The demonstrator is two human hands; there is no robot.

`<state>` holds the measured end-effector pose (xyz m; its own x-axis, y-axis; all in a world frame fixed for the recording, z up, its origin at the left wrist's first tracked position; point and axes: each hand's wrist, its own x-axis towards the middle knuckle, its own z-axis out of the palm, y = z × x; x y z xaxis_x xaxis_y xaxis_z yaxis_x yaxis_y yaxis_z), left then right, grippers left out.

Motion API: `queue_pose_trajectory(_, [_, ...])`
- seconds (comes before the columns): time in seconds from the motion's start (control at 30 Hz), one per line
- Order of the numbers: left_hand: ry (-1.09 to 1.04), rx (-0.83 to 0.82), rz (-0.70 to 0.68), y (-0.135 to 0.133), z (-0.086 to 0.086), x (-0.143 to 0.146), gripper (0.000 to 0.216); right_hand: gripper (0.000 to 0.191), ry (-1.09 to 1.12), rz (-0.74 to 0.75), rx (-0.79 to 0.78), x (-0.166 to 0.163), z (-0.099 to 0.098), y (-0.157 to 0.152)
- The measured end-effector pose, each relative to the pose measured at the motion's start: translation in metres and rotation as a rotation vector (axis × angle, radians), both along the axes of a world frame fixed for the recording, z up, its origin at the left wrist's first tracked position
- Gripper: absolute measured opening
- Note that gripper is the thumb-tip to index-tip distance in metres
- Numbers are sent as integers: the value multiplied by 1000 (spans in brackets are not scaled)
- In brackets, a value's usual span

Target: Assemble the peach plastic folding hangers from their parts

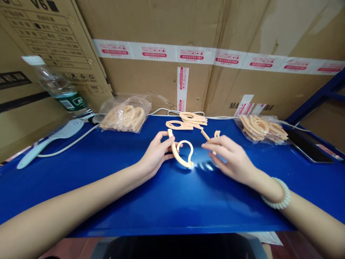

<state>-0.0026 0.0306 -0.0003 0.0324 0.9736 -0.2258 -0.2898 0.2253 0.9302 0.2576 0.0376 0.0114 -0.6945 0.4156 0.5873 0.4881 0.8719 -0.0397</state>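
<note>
A peach plastic hanger part (pixel 175 153), one curved arm joined to a hook, is pinched between the thumb and fingers of my left hand (pixel 159 153). It is raised over the blue table, its hook facing right. My right hand (pixel 233 158) is to the right of it, apart from it, with fingers closed around another peach plastic piece (pixel 217 133). Most of that piece is hidden; one bit shows above the fingers and a small end below. Just beyond the right fingertips is a thin peach strip (pixel 205 135).
Loose peach hanger parts (pixel 192 118) lie at the back middle. Bagged parts sit at left (pixel 125 117) and right (pixel 262 128). A hairbrush (pixel 54 138), water bottle (pixel 60 86) and phone (pixel 309 145) flank the blue table (pixel 172 205). A white cable (pixel 72 142) runs along the cardboard (pixel 151 79).
</note>
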Motion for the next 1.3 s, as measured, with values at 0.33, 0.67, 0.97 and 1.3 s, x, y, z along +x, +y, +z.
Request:
queue_pose_trajectory(0.33, [8,137,-111,-12,-6,8,32,22,-251,109,187,-22,-8,-20])
queue_pose_trajectory(0.67, [999,1163,13,-16,-18,1,37,25,-208,36,121,-15,-10,-13])
queue_pose_trajectory(0.97, [1293,1567,-152,-23,-23,7,17,31,-232,63,231,-22,-10,-23])
queue_pose_trajectory(1.3, [1360,1487,-302,-24,-27,7,22,36,-214,50,232,-25,-10,-30])
